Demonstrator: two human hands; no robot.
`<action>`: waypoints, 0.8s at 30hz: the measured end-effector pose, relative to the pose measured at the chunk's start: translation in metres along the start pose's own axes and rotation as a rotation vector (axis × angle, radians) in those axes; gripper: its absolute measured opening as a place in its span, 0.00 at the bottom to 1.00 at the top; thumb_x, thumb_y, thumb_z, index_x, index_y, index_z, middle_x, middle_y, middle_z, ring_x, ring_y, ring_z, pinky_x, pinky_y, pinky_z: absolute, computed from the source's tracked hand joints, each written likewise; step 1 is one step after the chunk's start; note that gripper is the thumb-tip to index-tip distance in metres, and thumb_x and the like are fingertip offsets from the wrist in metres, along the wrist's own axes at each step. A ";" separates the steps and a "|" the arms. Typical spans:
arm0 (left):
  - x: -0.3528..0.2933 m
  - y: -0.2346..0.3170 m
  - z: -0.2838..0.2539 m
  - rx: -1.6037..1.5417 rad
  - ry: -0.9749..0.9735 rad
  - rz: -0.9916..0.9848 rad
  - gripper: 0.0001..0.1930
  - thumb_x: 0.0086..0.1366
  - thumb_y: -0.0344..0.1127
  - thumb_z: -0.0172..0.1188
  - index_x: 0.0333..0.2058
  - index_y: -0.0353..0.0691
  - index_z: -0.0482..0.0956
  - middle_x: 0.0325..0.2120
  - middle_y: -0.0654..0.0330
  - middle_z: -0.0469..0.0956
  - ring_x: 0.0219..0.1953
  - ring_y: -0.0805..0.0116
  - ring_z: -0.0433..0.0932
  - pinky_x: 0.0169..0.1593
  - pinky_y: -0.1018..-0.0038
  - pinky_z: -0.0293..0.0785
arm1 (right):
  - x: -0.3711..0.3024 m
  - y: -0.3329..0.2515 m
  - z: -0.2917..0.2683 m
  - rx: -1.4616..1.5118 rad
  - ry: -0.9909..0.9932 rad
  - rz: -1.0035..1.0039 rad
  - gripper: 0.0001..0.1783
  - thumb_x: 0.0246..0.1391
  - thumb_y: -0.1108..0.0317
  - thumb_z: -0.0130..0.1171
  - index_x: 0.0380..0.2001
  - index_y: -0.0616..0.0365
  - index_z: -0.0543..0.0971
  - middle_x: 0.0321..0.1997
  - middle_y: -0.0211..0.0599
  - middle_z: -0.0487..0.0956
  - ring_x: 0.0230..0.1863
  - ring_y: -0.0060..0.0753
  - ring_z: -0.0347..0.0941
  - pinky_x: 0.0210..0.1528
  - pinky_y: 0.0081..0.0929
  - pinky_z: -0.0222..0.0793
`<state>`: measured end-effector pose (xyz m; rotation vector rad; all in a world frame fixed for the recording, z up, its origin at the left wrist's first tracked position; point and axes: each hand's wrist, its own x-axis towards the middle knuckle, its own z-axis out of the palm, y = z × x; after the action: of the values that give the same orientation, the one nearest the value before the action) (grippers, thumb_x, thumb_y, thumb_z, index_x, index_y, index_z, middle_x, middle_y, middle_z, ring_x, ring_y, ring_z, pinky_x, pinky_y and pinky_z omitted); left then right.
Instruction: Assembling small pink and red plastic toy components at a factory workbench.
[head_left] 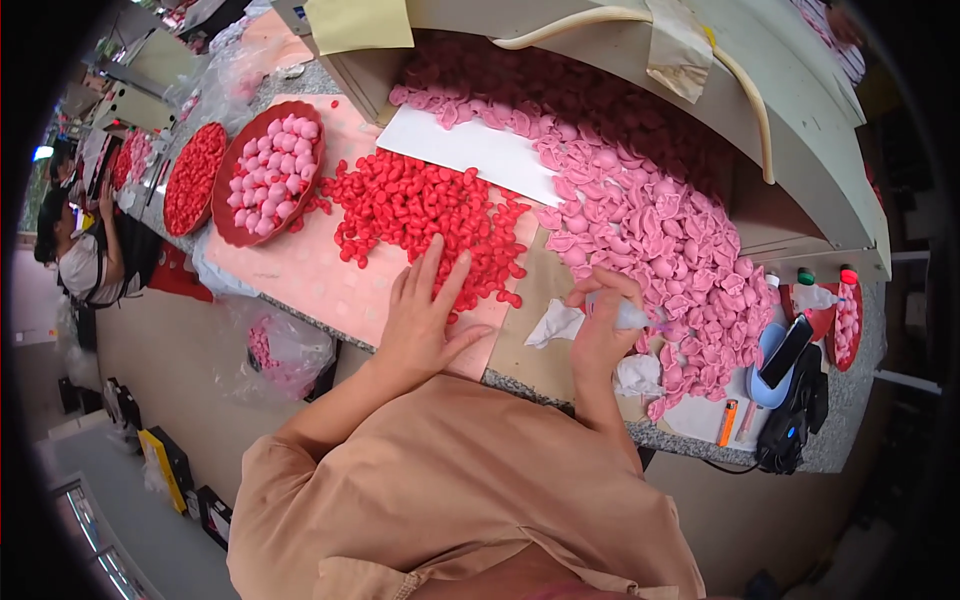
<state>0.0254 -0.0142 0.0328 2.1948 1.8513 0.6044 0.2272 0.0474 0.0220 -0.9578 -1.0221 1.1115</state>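
My left hand (425, 322) lies at the near edge of a spread of small glossy red bow-like pieces (415, 200), fingers stretched and apart, the fingertips touching the pieces. In my right hand (597, 345) is a small translucent squeeze bottle (630, 316), its narrow tip pointing right over the pink pieces. Those shell-like pink pieces (670, 250), some with round centres, form a large heap reaching back under a grey hood. A crumpled white tissue (555, 323) rests left of my right hand, and another tissue (638, 376) is just below the bottle.
The grey hood (800, 130) arches over the far side. Left stand a red bowl (225, 222) of pink pieces and a red tray (166, 210). At right are a phone (787, 352), an orange lighter (727, 423) and capped bottles. Another person (90, 262) sits far left.
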 end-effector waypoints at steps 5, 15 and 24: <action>0.059 -0.013 -0.017 0.027 0.145 0.118 0.23 0.53 0.40 0.62 0.47 0.40 0.71 0.37 0.58 0.74 0.41 0.60 0.71 0.43 0.65 0.62 | -0.023 0.002 -0.007 -0.125 -0.016 -0.115 0.13 0.58 0.63 0.49 0.37 0.64 0.71 0.27 0.36 0.73 0.25 0.22 0.67 0.34 0.20 0.63; 0.149 -0.018 0.051 -0.120 0.118 0.455 0.14 0.49 0.37 0.63 0.34 0.40 0.73 0.28 0.58 0.73 0.34 0.59 0.73 0.39 0.66 0.66 | -0.052 0.013 -0.002 -0.362 -0.181 0.012 0.06 0.48 0.77 0.58 0.32 0.64 0.76 0.30 0.36 0.75 0.30 0.22 0.70 0.32 0.18 0.65; 0.078 -0.042 -0.028 -1.562 -0.002 -0.344 0.16 0.62 0.32 0.54 0.48 0.34 0.71 0.35 0.60 0.76 0.38 0.69 0.77 0.41 0.74 0.77 | -0.016 0.019 0.018 -0.889 -0.528 -0.253 0.10 0.47 0.78 0.60 0.35 0.62 0.76 0.30 0.36 0.75 0.31 0.22 0.71 0.34 0.17 0.66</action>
<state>-0.0143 0.0673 0.0540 0.8014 0.9378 1.2981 0.2035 0.0364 0.0055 -1.1877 -2.1070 0.6829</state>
